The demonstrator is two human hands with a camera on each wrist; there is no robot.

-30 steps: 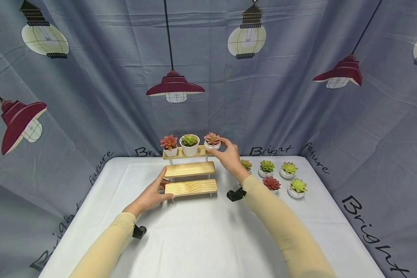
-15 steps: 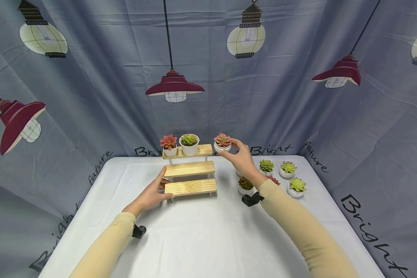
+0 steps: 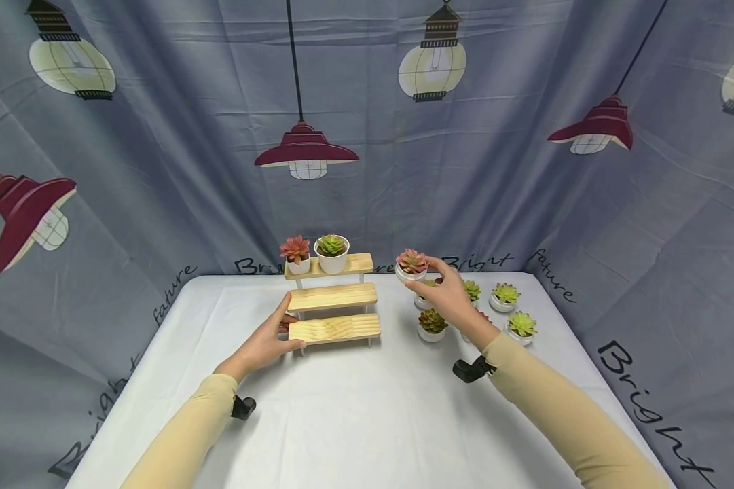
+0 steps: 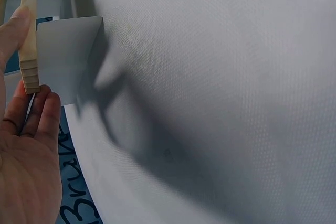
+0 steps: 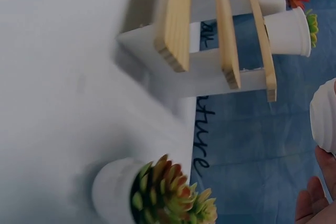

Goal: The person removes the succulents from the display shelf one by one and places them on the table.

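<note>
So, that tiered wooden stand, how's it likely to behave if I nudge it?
The stand would probably slide rather than roll, since it rests on flat panel supports. Its straight wooden planks look stiff, so they likely won't bend. The red plant and green plant might tip, as the top plank shows no rim.

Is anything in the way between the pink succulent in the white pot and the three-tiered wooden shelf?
Nothing visible is. The right hand holds the pink succulent right of the wooden shelf; the red succulent and green succulent, both white-potted, stand farther left on its top tier.
</note>
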